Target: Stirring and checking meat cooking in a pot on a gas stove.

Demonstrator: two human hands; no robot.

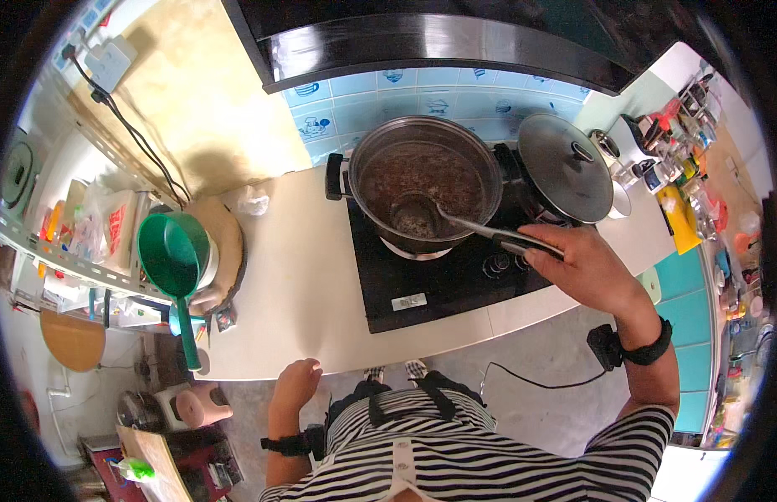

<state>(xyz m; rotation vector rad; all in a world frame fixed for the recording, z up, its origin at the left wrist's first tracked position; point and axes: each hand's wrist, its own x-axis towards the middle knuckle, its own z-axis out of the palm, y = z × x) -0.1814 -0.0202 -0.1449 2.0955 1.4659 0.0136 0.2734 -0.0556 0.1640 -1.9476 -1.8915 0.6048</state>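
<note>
My right hand (567, 263) grips the dark handle of a metal ladle (473, 227), whose bowl sits in dark brown liquid (426, 176) inside a large metal pot (352, 207). The pot stands on the left burner of a black gas cooktop (394, 282). My left hand (297, 383) hangs at the front edge of the pale countertop (288, 301), fingers loosely curled; whether it touches the edge is unclear, and nothing shows in it. A glass lid (558, 169) with a dark knob leans tilted at the cooktop's right side.
A green plastic dipper (172, 254) rests over a round wooden board (228, 251) at left, its handle jutting past the counter edge. Crumpled clear plastic (253, 201) lies on the counter. A range hood (426, 44) overhangs the back. Jars and a yellow packet (677, 219) crowd the right.
</note>
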